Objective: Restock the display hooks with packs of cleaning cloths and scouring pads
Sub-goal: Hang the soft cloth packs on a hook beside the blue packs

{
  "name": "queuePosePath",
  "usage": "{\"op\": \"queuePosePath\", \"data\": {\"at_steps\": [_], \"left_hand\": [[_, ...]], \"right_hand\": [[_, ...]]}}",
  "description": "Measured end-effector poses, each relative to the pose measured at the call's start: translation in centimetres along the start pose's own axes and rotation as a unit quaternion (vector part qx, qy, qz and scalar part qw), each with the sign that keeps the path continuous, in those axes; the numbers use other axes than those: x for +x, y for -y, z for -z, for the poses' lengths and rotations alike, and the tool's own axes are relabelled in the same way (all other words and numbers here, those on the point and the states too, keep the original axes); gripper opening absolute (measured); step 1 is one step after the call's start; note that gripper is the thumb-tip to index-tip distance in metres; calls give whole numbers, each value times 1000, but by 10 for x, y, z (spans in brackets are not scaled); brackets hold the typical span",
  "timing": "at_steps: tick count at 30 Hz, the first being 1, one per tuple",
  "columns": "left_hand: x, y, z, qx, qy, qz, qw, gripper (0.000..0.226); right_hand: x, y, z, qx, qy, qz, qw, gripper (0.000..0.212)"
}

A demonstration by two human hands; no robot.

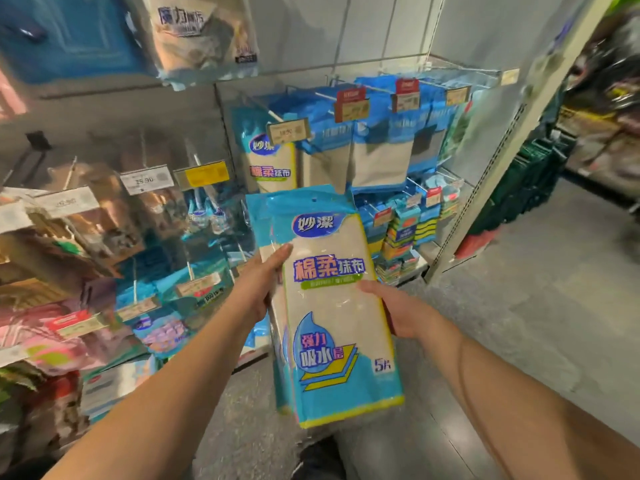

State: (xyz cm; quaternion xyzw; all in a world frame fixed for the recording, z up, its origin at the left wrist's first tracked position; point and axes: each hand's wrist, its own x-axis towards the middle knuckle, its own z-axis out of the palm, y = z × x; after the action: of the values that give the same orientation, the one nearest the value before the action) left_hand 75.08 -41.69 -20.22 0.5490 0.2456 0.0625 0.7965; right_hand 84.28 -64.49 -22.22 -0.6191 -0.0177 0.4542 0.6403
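Observation:
I hold a stack of cleaning cloth packs (pixel 332 306), blue and yellow with beige cloth showing, upright in front of me. My left hand (pixel 263 285) grips its left edge and my right hand (pixel 398 310) grips its right edge. Behind it, a matching cloth pack (pixel 268 161) hangs on a display hook (pixel 273 114) with a price tag. To the right, more blue packs (pixel 377 150) hang on further hooks. Below those, colourful scouring pad packs (pixel 403 237) fill the lower hooks.
Hooks on the left hold brownish packs (pixel 104 209) with price tags, and pink packs (pixel 52 334) sit lower down. A white shelf upright (pixel 485 188) ends the display on the right, with green baskets (pixel 530 181) beyond. My foot (pixel 318 459) stands on the grey floor.

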Motion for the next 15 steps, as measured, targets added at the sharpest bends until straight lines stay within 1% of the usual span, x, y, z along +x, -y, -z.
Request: {"op": "queuePosePath", "data": {"at_steps": [2, 3, 5, 6, 8, 10, 12, 15], "left_hand": [[34, -2, -2, -21, -15, 2, 1000, 36], [52, -3, -3, -22, -20, 1, 1000, 43], [87, -7, -6, -9, -20, -2, 1000, 53], [102, -10, -8, 0, -22, -4, 1000, 53], [128, -15, -14, 16, -26, -6, 1000, 48], [149, -20, -18, 40, -28, -11, 999, 44], [165, -25, -20, 57, -32, -16, 998, 46], [181, -28, -20, 98, -48, -24, 994, 50]], "right_hand": [[28, 27, 10, -2, -17, 25, 1000, 58], [41, 44, 14, -21, -31, 46, 998, 60], [71, 86, 24, -63, -77, 105, 990, 54], [87, 108, 27, -68, -101, 134, 983, 50], [117, 149, 32, -82, -127, 186, 971, 46], [145, 173, 37, -95, -137, 222, 961, 34], [168, 183, 44, -61, -140, 230, 961, 20], [191, 190, 51, 28, -144, 203, 968, 22]]}}
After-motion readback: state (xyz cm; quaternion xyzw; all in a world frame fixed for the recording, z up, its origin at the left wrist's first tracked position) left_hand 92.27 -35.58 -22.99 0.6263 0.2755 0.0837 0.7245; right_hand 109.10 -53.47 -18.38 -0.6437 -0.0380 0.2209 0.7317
